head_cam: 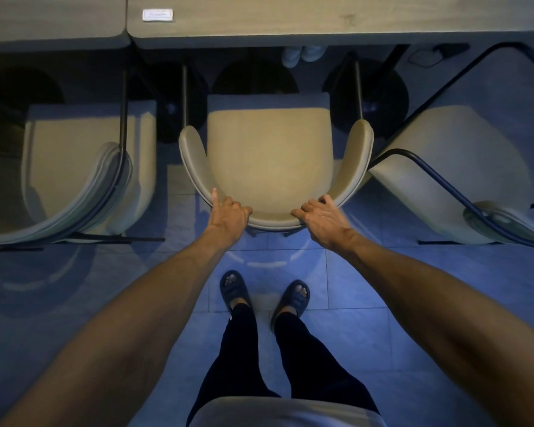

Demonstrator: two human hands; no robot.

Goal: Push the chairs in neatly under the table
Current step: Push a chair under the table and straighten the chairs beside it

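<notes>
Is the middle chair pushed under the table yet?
Not yet. The middle chair's whole seat shows, short of the table edge. The left hand and right hand grip its backrest.

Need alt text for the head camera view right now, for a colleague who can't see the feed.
Both bare hands, left hand and right hand, grip the curved backrest of the middle beige upholstered armchair, which faces the long grey-brown wooden table with its seat not yet under it. A matching beige chair on the left sits straight; the beige chair on the right is angled.
</notes>
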